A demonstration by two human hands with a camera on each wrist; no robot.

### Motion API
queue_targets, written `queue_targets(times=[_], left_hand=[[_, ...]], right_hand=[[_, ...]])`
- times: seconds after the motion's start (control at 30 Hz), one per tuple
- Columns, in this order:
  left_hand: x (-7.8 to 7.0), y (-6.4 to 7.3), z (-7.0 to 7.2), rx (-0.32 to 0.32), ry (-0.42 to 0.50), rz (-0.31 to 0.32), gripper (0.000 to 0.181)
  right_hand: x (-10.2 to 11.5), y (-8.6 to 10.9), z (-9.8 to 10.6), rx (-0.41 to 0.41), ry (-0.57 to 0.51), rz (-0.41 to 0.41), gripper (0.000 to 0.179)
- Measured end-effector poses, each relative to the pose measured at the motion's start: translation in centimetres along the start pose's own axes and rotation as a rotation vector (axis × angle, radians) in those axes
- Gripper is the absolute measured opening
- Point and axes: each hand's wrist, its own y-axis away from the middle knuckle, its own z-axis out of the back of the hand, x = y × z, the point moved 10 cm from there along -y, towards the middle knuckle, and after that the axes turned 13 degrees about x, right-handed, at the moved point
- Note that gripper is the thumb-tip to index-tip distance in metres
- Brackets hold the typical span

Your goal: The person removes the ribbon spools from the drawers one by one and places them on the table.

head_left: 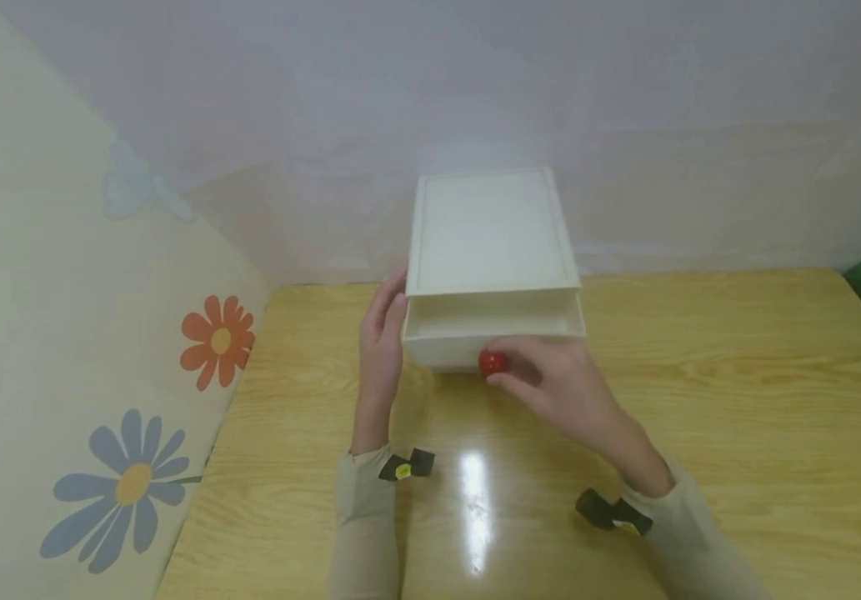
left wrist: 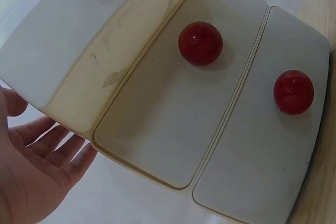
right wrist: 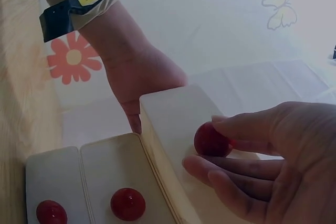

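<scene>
A small white drawer cabinet [head_left: 490, 229] stands on the table with its top drawer [head_left: 441, 353] partly pulled out toward me. My right hand [head_left: 568, 385] pinches the round red knob [head_left: 493, 362] of that drawer between thumb and fingers, as the right wrist view also shows. Against the cabinet's left side rests my left hand [head_left: 382, 346], its fingers extended along the wall. In the left wrist view, two lower drawers are closed, each with its own red knob [left wrist: 200, 43]. Pale inner walls show through the drawer's opening.
The wood-grain table [head_left: 715, 400] extends on both sides of the cabinet and in front of it. Behind it hangs a pale cloth backdrop [head_left: 325, 100]. A wall with an orange flower [head_left: 220, 341] and a blue flower [head_left: 132, 483] borders the table's left.
</scene>
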Motion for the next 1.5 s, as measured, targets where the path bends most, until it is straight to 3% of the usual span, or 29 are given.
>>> queue_targets(times=[0.3, 0.67, 0.97, 1.17, 1.5], left_hand=[[0.3, 0.2, -0.1, 0.016, 0.035, 0.022, 0.045], [0.4, 0.2, -0.3, 0.019, 0.033, 0.051, 0.044], [0.3, 0.1, -0.1, 0.005, 0.031, 0.051, 0.043], [0.3, 0.2, 0.0, 0.003, 0.035, 0.038, 0.042], [0.4, 0.3, -0.1, 0.017, 0.051, 0.045, 0.042]], right_hand=[[1.7, 0.4, -0.2, 0.012, 0.075, 0.112, 0.032], [3.4, 1.6, -0.1, -0.061, 0.166, 0.247, 0.035], [4.9, 2.4, -0.5, -0.061, 0.238, 0.265, 0.030], [6.0, 2.8, -0.5, -0.091, 0.299, 0.294, 0.013], [7.1, 3.4, -1.2, -0.081, 0.358, 0.322, 0.012]])
